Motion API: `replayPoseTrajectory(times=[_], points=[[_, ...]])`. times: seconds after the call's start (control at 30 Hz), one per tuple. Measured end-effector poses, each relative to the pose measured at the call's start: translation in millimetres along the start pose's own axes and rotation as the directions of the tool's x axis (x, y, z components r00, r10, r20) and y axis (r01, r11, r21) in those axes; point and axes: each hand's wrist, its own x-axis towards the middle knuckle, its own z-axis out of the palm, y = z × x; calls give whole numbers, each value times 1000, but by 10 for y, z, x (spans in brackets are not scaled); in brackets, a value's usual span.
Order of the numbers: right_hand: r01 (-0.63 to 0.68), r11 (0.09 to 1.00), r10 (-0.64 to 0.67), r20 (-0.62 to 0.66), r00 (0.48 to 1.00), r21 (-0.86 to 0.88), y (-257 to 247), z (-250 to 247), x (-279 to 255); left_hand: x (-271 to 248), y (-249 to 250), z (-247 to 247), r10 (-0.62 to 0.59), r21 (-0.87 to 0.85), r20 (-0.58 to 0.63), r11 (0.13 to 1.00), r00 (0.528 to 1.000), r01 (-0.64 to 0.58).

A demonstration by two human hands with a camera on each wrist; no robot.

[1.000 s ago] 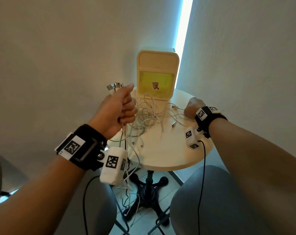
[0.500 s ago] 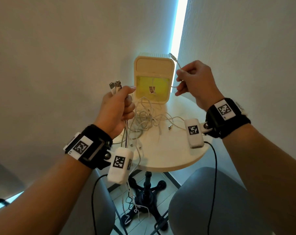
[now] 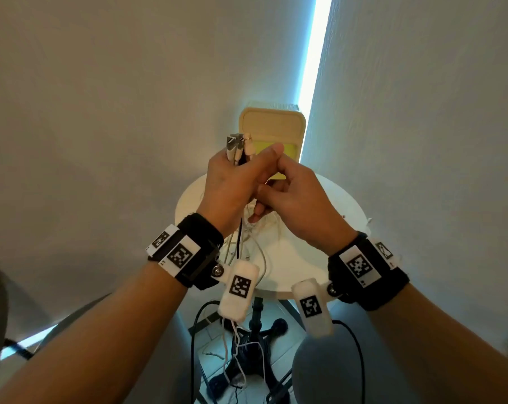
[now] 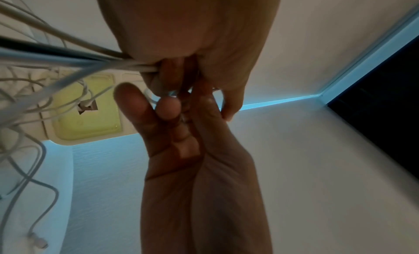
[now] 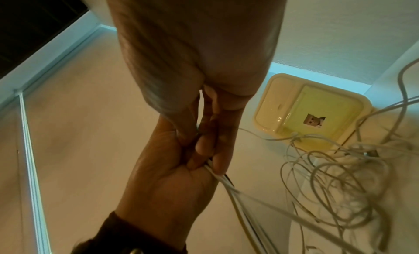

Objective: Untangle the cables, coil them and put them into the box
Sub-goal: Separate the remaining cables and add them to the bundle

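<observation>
My left hand [image 3: 241, 176] is raised above the round white table [image 3: 328, 228] and grips a bundle of white cables and one black one. Their plugs [image 3: 238, 144] stick up out of the fist. My right hand [image 3: 279, 193] is pressed against the left, its curled fingers pinching a thin white cable [image 3: 266, 182] into that bundle. From the left wrist view the bundle [image 4: 136, 68] runs out of the fist to the left. The tangle [image 5: 340, 171] lies on the table under my hands. The cream box [image 3: 271, 123] with its yellow inside stands at the table's far edge.
Some cables [image 3: 241, 360] hang off the table's near edge down to the tiled floor by the black pedestal foot [image 3: 258, 342]. Walls meet close behind the box at a lit strip [image 3: 314, 68]. Grey rounded shapes [image 3: 319, 374] sit low on both sides.
My right hand picked a cable end off the table, lifted it up by the box, then brought it across to the left hand. The left hand rose a little with its bundle.
</observation>
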Motion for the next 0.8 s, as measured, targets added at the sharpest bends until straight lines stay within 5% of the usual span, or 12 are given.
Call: replayPoseTrajectory(times=[0.33,0.67,0.8], points=[[30,994,-22,76,997,-105,73,87,68,29,62,-117,-36,47,-153,998,988,44],[185,875,-93,220,971,-448,216,170,576,119,334,-315,-20,-195,65,980,998,32],[142,878,-81,150,985,-457,405,295,691,86,483,-384,-49,-292,112,953,993,80]])
